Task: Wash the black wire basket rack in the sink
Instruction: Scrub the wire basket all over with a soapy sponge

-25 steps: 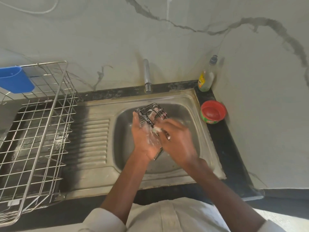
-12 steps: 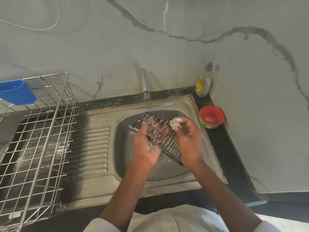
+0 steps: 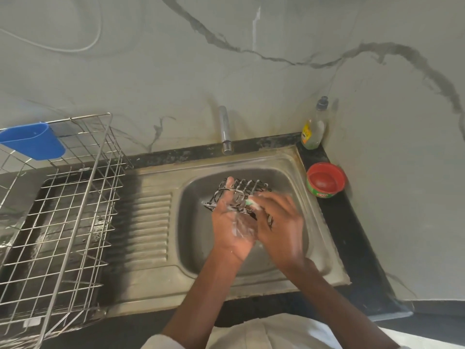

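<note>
Black wire basket rack (image 3: 241, 195) held up over the bowl of the sink (image 3: 289, 159), tilted, soapy. Left hand (image 3: 232, 222) under and around its near-left side, suds on the palm, fingers (image 3: 229, 183) reaching up through the wires and gripping it. Right hand (image 3: 279, 222) blurred, laid across the rack's right side, fingers curled on what looks like a green and white sponge (image 3: 250, 203) pressed against the wires. Tap (image 3: 224, 129) at the back edge, behind the sink. On the dark worktop (image 3: 352, 222) to the right, a red bowl (image 3: 325, 179) just beside the sink rim and a bottle of dish soap (image 3: 314, 129) in the corner against the wall. To the left, a metal dish rack (image 3: 63, 217) standing over the drainboard, with a blue plastic holder (image 3: 32, 139) hooked on its far rim.
</note>
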The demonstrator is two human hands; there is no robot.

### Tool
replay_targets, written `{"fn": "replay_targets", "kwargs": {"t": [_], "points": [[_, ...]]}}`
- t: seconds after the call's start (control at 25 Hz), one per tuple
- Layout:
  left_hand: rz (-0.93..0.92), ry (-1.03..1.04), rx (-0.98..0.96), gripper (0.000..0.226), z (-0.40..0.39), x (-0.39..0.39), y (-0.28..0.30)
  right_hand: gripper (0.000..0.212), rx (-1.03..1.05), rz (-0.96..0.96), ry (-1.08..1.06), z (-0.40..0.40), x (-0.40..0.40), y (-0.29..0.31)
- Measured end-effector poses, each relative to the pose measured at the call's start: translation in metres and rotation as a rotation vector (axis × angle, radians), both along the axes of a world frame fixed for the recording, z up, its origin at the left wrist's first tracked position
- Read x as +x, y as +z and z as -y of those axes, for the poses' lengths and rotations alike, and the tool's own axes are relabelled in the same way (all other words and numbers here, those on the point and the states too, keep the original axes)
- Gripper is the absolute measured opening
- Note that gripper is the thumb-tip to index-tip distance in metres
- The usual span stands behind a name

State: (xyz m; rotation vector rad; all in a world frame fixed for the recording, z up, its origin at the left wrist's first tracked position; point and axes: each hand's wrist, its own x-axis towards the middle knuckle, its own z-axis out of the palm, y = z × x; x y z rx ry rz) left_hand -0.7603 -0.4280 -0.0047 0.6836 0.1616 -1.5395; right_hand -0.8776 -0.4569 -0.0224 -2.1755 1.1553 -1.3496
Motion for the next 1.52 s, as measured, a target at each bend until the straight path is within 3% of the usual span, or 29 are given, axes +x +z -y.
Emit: {"fn": "replay_targets", "kwargs": {"t": [0.12,0.28,0.44,0.6,0.68,0.84,0.96,1.08,1.16,1.28,1.44,1.52], "points": [[-0.022,0.044,0.026,0.041,0.003,-0.005,-0.001,0.029,0.109,0.122,-0.051,-0.007,-0.005,-0.001],[-0.113,0.140,0.015,0.055,0.003,0.009,-0.002,0.022,0.119,0.012,0.070,-0.013,-0.007,-0.007],[-0.202,0.275,0.027,0.067,0.005,0.023,-0.020,0.020,0.312,-0.031,-0.095,-0.005,-0.019,-0.011],[-0.194,0.193,0.090,0.079,-0.005,0.019,-0.019,0.022,0.143,-0.064,0.260,-0.019,0.032,0.019],[-0.209,0.199,0.079,0.076,-0.006,0.020,-0.015,0.026,0.103,-0.112,0.280,-0.006,0.023,0.008],[-0.200,0.298,0.047,0.068,-0.003,0.024,-0.018,0.029,0.328,-0.122,-0.057,0.007,-0.011,-0.016],[-0.227,0.256,0.036,0.077,-0.006,0.020,-0.013,0.033,0.225,-0.036,0.112,-0.013,0.031,0.004],[-0.218,0.318,0.098,0.065,-0.006,0.024,-0.010,0.030,0.127,-0.060,0.201,-0.007,0.022,-0.004],[-0.252,0.394,0.107,0.051,-0.004,0.029,-0.010,0.028,0.211,-0.096,0.024,0.010,-0.013,-0.022],[-0.219,0.414,0.079,0.050,-0.004,0.032,-0.016,0.024,0.434,-0.081,-0.240,0.021,-0.029,-0.028],[-0.104,0.353,0.011,0.064,-0.005,0.040,-0.017,0.029,0.240,-0.120,0.078,0.000,0.014,-0.015],[-0.035,0.326,-0.017,0.048,-0.007,0.040,-0.009,0.036,0.184,-0.185,0.090,0.009,0.000,-0.023]]}}
